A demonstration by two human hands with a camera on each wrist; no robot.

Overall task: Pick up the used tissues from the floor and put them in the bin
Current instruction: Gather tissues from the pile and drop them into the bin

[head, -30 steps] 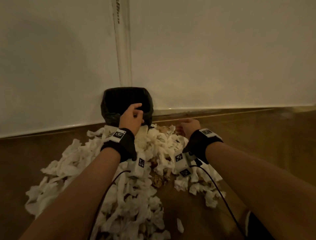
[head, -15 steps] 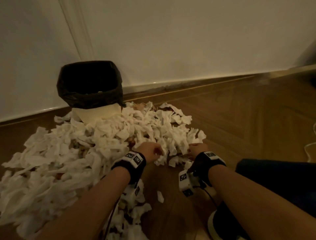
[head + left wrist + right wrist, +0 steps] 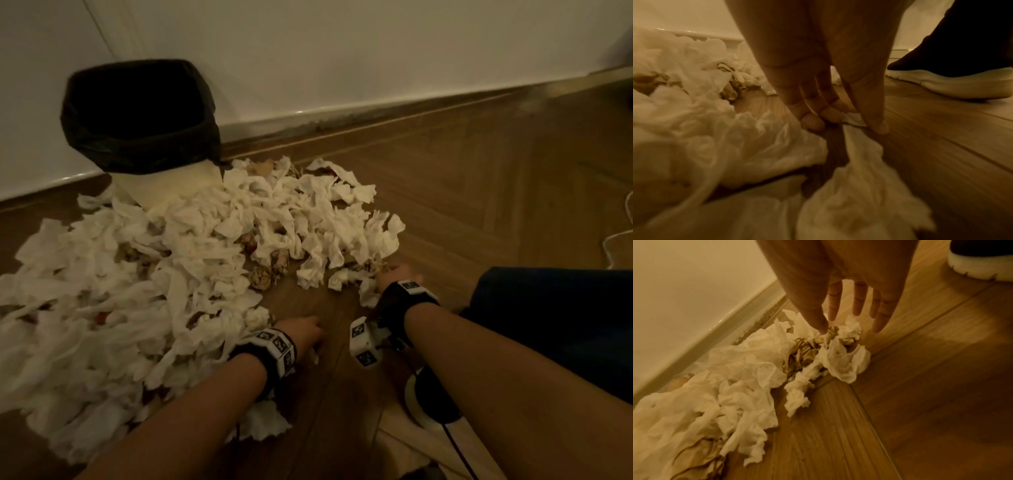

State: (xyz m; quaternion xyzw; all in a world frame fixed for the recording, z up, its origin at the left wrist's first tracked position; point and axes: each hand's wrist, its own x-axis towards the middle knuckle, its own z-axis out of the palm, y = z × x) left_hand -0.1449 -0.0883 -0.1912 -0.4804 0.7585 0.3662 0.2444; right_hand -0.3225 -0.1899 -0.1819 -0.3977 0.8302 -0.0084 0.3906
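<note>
On my far left the tissues (image 3: 144,274) lie in a wide heap over the floor (image 3: 479,205), running from the near edge up to the foot of the bin (image 3: 137,113), which stands against the wall (image 3: 342,51) with its black liner open. Brown scraps are mixed into the white. I can't see inside the bin well enough to say what it holds.

Coming right, my left hand (image 3: 301,330) is down at the near edge of the heap. The left wrist view shows its fingertips (image 3: 812,122) and thumb closing on a small white tissue (image 3: 854,120) flat on the boards; they touch it, and I read that as a pinch just forming, not yet a lift.

Further right, my right hand (image 3: 397,274) reaches the heap's right fringe. In its wrist view the fingers (image 3: 859,300) are spread and nearly straight over a crumpled clump (image 3: 840,350); only the thumb tip seems to touch paper. It holds nothing.

So I judge this the gathering step, with nearly all the work still ahead. Next I'd want both hands to scoop inward and close on full handfuls, then carry them up and left over the bin's rim. Loose, light paper will likely shed bits on the way, so I'd squeeze firmly.

At far right sit my knee (image 3: 548,308) and a cord (image 3: 620,236).
</note>
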